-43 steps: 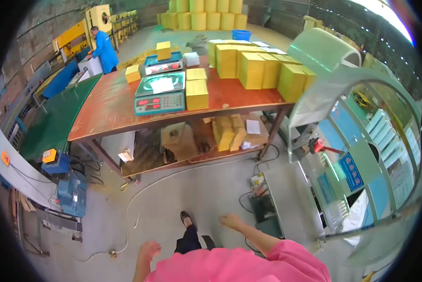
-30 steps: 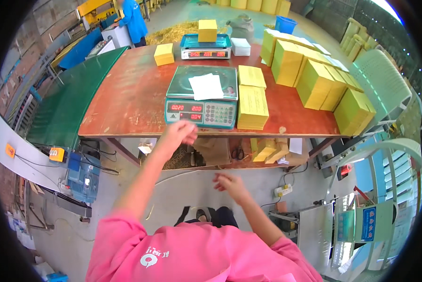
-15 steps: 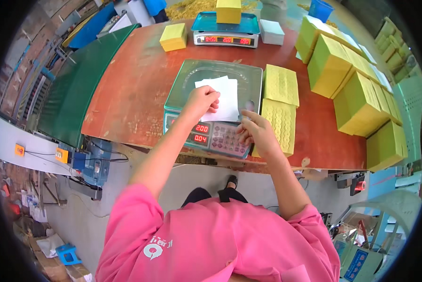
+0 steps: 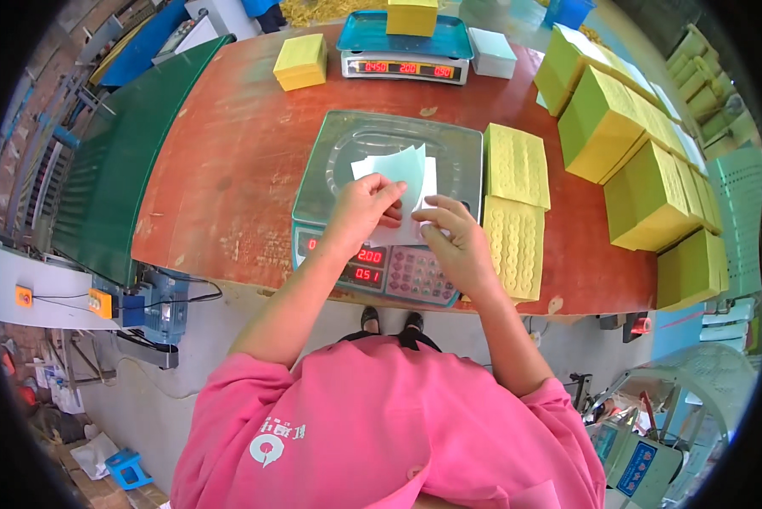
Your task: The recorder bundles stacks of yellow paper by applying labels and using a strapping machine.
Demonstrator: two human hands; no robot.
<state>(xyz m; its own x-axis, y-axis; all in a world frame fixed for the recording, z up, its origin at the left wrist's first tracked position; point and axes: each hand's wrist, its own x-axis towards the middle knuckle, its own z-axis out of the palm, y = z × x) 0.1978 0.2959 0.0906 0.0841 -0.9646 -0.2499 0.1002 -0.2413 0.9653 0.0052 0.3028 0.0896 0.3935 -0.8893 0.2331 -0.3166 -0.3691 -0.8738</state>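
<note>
My left hand (image 4: pixel 362 212) and my right hand (image 4: pixel 454 237) both pinch a small stack of pale green and white paper sheets (image 4: pixel 402 174), lifted a little over the steel pan of a digital weighing scale (image 4: pixel 351 148). The scale's red readout and keypad (image 4: pixel 411 276) face me, just under my hands. Two flat stacks of yellow perforated sheets (image 4: pixel 515 204) lie on the red-brown table (image 4: pixel 228 170), right beside the scale.
A second scale (image 4: pixel 402 51) with a yellow block on it stands at the far edge, by a yellow block (image 4: pixel 300 61) and a pale box (image 4: pixel 491 53). Yellow-green bundles (image 4: pixel 644 161) line the right side. A green conveyor (image 4: pixel 101 170) runs along the left.
I walked up to the table from a few steps back. Both hands rose to the scale, then closed on the paper sheets and lifted them off the pan.
</note>
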